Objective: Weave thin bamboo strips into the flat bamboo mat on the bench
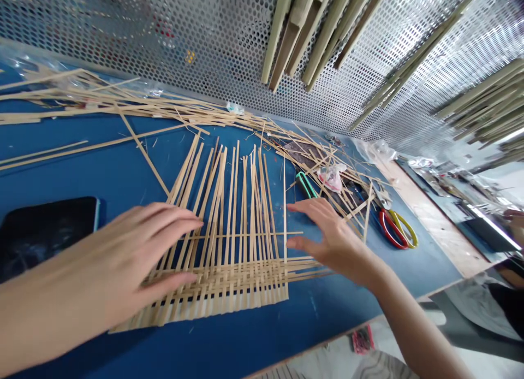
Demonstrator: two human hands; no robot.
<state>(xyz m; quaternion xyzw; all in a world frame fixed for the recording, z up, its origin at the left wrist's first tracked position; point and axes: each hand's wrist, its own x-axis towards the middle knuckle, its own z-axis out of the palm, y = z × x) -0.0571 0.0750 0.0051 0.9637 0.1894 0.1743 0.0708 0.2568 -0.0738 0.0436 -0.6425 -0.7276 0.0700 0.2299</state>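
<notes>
My left hand [159, 248] comes in from the lower left and reaches over the left part of the woven strips [241, 278]; its palm is turned down, and the thumb is held apart from the other fingers. My right hand [319, 226] comes up from the lower right; it points back to the left, with its thumb and pointing finger open like a beak, right by the strips' right edge. I can't tell if either hand is touching the strips.

The strips lie flat on the blue table [262, 346] between my hands; the tight part is close to me, and the long loose ends point away; one thin strip [249, 235] lies across them. A black phone [49, 231] is by my left arm; the red and yellow pliers [395, 226] lie past my right hand.
</notes>
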